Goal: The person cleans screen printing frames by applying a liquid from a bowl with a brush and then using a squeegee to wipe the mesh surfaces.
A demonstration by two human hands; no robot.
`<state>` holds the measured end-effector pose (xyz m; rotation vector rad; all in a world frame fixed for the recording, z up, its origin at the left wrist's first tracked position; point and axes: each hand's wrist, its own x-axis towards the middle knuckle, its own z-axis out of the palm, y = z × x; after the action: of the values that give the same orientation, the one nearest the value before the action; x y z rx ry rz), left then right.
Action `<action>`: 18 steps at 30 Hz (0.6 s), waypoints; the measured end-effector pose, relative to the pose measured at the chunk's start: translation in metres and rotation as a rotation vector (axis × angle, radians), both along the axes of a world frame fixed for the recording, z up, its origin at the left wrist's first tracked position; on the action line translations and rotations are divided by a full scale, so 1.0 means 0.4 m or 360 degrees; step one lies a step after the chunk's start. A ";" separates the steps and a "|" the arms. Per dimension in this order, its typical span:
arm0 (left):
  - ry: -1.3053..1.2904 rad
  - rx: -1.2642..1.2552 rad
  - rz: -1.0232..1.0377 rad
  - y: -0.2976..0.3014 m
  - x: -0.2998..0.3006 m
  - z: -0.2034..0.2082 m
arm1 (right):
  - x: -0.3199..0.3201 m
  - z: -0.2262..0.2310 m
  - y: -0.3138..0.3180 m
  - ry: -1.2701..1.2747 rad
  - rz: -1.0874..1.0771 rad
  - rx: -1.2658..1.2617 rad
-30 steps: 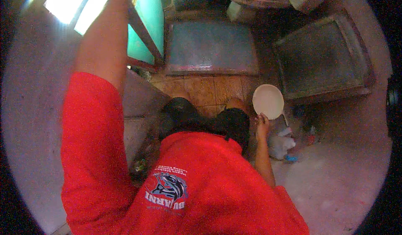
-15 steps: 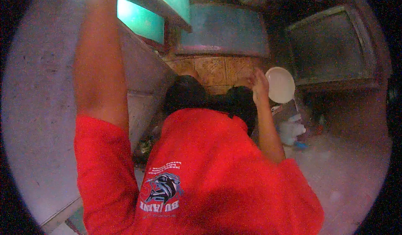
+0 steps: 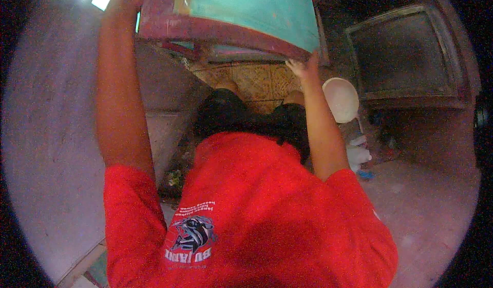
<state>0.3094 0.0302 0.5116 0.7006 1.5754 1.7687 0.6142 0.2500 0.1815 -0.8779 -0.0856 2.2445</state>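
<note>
A teal panel (image 3: 246, 11) in a worn red wooden frame is tilted over my head and knees. My left hand (image 3: 126, 3) is raised high and grips the frame's upper left corner. My right hand (image 3: 303, 67) holds the panel's lower right edge, fingers curled on the rim. A white bowl (image 3: 341, 99) lies just right of my right forearm, apart from the hand; what it rests on is unclear. My red shirt fills the lower middle, with my dark shorts and knees below the panel.
A grey plastered wall (image 3: 51, 134) runs along the left. Patterned yellow floor tiles (image 3: 257, 80) show under the panel. A dark framed screen (image 3: 405, 57) leans at the upper right. White plastic containers (image 3: 358, 154) stand by my right side on a concrete floor (image 3: 426, 206).
My right hand has let go of the white bowl and moved up to the teal panel's edge. The panel has swung closer over me, with my left arm still raised on it.
</note>
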 end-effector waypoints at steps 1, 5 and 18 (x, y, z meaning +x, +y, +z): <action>0.0030 -0.0061 0.0058 -0.017 0.010 -0.014 | 0.003 -0.011 0.009 -0.0028 -0.0026 -0.0004; -0.0150 -0.0156 -0.0155 -0.049 -0.079 -0.203 | 0.081 -0.067 -0.007 -0.0230 -0.0172 0.0088; 0.0239 -0.0980 0.0197 0.074 -0.273 -0.798 | 0.162 -0.080 0.075 -0.0562 -0.0486 0.0020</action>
<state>0.2000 0.0596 0.1925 0.4431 2.1583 1.2139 0.6788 0.2798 0.1493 -1.1877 -0.1190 1.7898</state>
